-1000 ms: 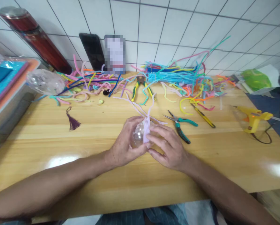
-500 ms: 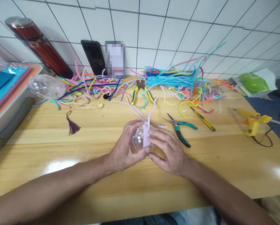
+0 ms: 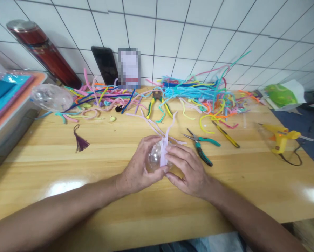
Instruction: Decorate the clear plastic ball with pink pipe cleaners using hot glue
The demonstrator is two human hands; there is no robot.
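Between my hands is a clear plastic ball (image 3: pixel 154 157) with a shiny, bumpy surface. Lilac pipe cleaners (image 3: pixel 163 152) run in a band around its middle, and their loose ends stick out at the top. My left hand (image 3: pixel 140 162) is wrapped round the ball's left side, thumb along the bottom. My right hand (image 3: pixel 190 168) closes on the right side, fingers pressed against the lilac band. The ball's right part is mostly behind my right fingers. Just beyond that hand lie teal-handled long-nose pliers (image 3: pixel 199 141), their jaws open.
Colourful pipe cleaners (image 3: pixel 193 91) heap along the wall, with yellow-green pliers (image 3: pixel 151 106) among them. To the right lie a yellow utility knife (image 3: pixel 226 134) and a yellow glue gun (image 3: pixel 280 138). On the left are a purple tassel (image 3: pixel 81 141), another clear plastic piece (image 3: pixel 52 98) and a red thermos (image 3: pixel 45 54).
The view has shifted very slightly. Both hands keep the same hold on the ball and the lilac band.
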